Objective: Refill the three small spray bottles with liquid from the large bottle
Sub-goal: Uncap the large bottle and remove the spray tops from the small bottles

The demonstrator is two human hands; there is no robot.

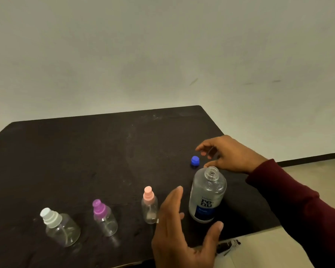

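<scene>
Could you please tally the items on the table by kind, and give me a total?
Small spray bottles: 3, with a white top, a purple top and a pink top
Large bottle: 1, uncapped
Blue cap: 1, loose on the table
Total: 5

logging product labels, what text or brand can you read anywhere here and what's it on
"re·nu" in dark letters, on the white label of the large clear plastic bottle standing open on the black table.
A small line above it and white text on the label's blue band: too blurred to read.
Small black-and-white printed item by the table edge: unreadable.
</scene>
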